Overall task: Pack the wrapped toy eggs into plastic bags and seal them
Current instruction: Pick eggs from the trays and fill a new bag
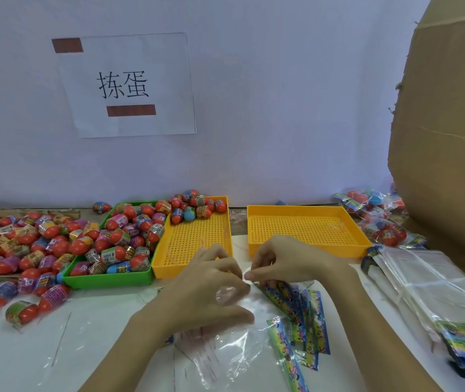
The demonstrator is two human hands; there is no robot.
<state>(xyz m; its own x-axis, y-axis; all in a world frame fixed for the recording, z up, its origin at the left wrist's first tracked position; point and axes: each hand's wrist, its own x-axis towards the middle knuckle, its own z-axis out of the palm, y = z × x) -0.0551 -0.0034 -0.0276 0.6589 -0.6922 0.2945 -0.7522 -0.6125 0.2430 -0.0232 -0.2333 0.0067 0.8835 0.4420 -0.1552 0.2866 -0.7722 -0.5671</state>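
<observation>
Two bare hands work a clear plastic bag [234, 339] on a white tabletop [56, 349], directly in front of the perforated middle tray [194, 244], a shallow yellow plastic rectangle with a grid of small holes. The left hand [211, 290] has its fingers curled onto the crinkled, glossy film at the bag's top; the right hand [282, 264] pinches the same film between thumb and fingertips, just right of the left hand. Several flat bags with colourful printed header strips [299, 312] fan out under the right hand.

At the tray's far end sits a small cluster of wrapped eggs [194, 207], rounded, mostly red, banded in shiny printed film; the rest of its mesh floor is bare. Touching the tray's left side, a green tray [107, 278] is heaped with eggs, and more lie loose on the table left of that. Right of the middle tray, across a narrow gap, stands a second yellow tray [305, 230]. Further right lie a stack of flat bags [429, 287], filled bags [378, 216] and a torn brown cardboard sheet [446, 123]. Behind the trays, a paper sign [126, 86] hangs on the pale wall.
</observation>
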